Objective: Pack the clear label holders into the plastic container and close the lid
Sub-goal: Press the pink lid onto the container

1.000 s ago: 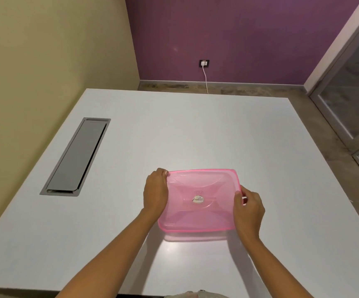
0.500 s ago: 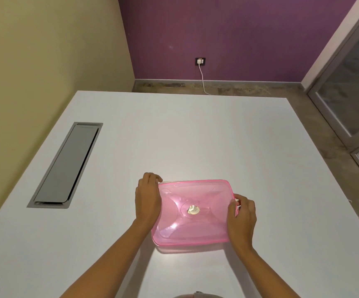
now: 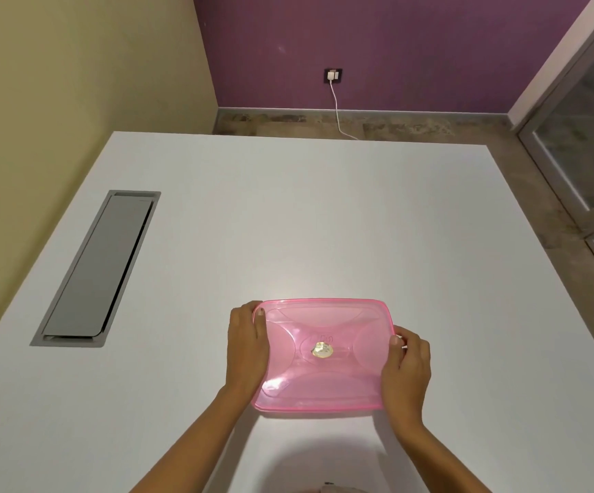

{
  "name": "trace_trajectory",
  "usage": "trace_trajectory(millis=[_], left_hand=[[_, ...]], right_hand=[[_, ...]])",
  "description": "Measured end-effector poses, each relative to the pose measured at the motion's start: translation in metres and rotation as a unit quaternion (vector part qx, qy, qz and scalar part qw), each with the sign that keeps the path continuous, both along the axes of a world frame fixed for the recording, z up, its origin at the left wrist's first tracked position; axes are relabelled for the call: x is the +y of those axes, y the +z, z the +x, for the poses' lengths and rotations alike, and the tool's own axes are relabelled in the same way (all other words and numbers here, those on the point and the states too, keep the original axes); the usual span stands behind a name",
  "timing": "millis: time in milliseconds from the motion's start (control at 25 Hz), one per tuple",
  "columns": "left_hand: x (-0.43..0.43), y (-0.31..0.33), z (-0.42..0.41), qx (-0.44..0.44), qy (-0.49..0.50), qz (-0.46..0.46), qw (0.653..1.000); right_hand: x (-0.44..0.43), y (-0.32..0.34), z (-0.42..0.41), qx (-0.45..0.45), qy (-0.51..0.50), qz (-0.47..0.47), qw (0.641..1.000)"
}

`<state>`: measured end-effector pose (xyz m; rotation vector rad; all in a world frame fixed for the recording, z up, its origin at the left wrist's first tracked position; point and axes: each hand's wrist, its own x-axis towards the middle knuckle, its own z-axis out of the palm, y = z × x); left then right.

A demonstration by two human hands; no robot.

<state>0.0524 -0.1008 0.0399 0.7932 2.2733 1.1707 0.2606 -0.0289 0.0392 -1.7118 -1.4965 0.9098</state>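
A pink translucent plastic container (image 3: 324, 354) with its lid on lies flat on the white table (image 3: 288, 225), near the front edge. A small round sticker sits in the middle of the lid. My left hand (image 3: 247, 345) grips the container's left side, thumb on the lid's far left corner. My right hand (image 3: 407, 368) grips the right side, thumb on the lid's edge. No clear label holders can be made out; the pink lid hides whatever is inside.
A grey cable hatch (image 3: 98, 272) is set into the table at the left. Beyond the far edge, a white cable (image 3: 338, 115) runs from a wall socket (image 3: 333, 75) down to the floor. A glass door (image 3: 580, 144) stands at the right.
The container and both hands have kept the same hold. The view has shifted, so the container sits lower and its lid looks flatter than a second ago.
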Motion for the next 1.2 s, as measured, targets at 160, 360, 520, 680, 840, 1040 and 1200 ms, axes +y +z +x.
trace_trajectory(millis=[160, 360, 520, 680, 840, 1040, 1200], left_hand=[[0.004, 0.0, -0.002, -0.006, 0.016, -0.023, 1.0], [0.008, 0.0, -0.005, 0.012, -0.001, -0.075, 0.997], [0.019, 0.002, -0.013, 0.031, 0.008, -0.085, 0.996], [0.033, 0.007, -0.02, 0.034, 0.007, -0.118, 0.992], [0.05, 0.008, -0.029, 0.076, -0.034, -0.199, 0.976], [0.062, 0.009, -0.03, 0.065, -0.024, -0.205, 0.976], [0.07, 0.012, -0.026, 0.014, 0.017, -0.195, 0.981]], right_hand=[[0.0, -0.002, 0.0, -0.02, 0.027, -0.004, 0.999], [0.016, -0.003, -0.004, -0.058, 0.062, -0.04, 0.996], [0.043, 0.002, -0.013, -0.073, 0.066, -0.099, 0.99], [0.074, 0.011, -0.028, -0.084, 0.09, -0.104, 0.987], [0.098, 0.014, -0.047, -0.149, 0.16, -0.108, 0.97], [0.107, 0.007, -0.051, -0.198, 0.154, -0.138, 0.958], [0.103, 0.002, -0.045, -0.21, 0.138, -0.136, 0.958]])
